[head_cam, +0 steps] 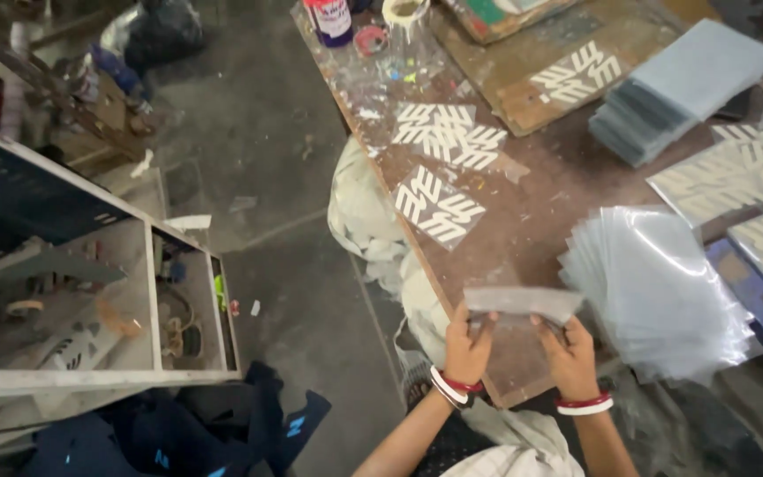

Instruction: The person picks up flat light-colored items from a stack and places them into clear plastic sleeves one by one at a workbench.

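You are pinching a thin grey sheet [523, 302] at lower centre between left hand [468, 346] and right hand [569, 355]; keeping its edges level above the worktop [532, 221] avoids creasing.

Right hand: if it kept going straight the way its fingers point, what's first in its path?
Likely the fanned stack of clear film sheets, just up and to the side of the right hand, past the small sheet it holds. Depth is unclear.

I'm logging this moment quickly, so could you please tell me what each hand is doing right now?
Left hand: closed on the left end of a thin grey sheet.
Right hand: closed on the same sheet's right end.
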